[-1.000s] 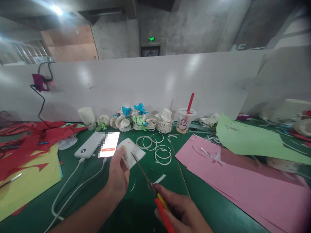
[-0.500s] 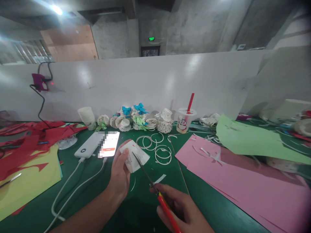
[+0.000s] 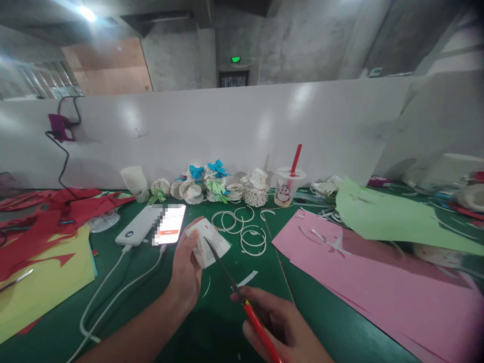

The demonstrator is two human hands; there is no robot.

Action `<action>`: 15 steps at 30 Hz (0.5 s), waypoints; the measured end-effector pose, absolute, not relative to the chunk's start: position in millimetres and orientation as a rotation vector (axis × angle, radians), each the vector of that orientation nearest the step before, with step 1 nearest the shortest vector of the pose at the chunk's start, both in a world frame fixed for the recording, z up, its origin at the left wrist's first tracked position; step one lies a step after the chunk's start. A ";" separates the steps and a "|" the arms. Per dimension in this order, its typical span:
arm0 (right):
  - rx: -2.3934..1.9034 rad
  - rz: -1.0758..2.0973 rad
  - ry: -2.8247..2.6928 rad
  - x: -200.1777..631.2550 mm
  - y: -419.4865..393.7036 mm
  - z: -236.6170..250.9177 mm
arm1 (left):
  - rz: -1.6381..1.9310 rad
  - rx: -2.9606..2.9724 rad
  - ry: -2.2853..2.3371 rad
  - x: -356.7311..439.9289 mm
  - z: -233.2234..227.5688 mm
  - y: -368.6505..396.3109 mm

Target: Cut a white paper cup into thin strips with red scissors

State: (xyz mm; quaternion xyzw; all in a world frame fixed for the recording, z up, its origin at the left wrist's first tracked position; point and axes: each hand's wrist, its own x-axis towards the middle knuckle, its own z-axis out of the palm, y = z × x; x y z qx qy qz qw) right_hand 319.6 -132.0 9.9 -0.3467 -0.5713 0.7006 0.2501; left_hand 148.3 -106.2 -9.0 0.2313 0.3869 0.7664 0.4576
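My left hand pinches a white paper piece with faint print and a small red mark, thumb on its near face. It is tilted up over the green table. In my right hand is a pair of scissors with red and yellow handles. The metal blades point up and left, and their tip lies over the middle of the paper. Whether the blades are parted, I cannot make out. A small white paper scrap lies by the scissors' pivot. Several thin white rings lie just beyond the paper.
A lit phone and a white power bank with cables lie left. Along the white partition stand stacked paper cups, paper crafts and a drink cup. Pink sheets cover the right; red paper the left.
The white paper piece has turned slightly in my left hand. My right hand and the scissors have shifted a touch to the left.
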 end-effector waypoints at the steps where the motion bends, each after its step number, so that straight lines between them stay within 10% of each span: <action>1: -0.960 1.904 -1.544 319.5 -132.6 10.5 | 1.894 0.564 0.956 148.8 -7.7 -106.1; 15: -0.931 2.065 -1.500 320.1 -130.7 0.2 | 2.003 0.463 0.972 141.6 -0.3 -97.3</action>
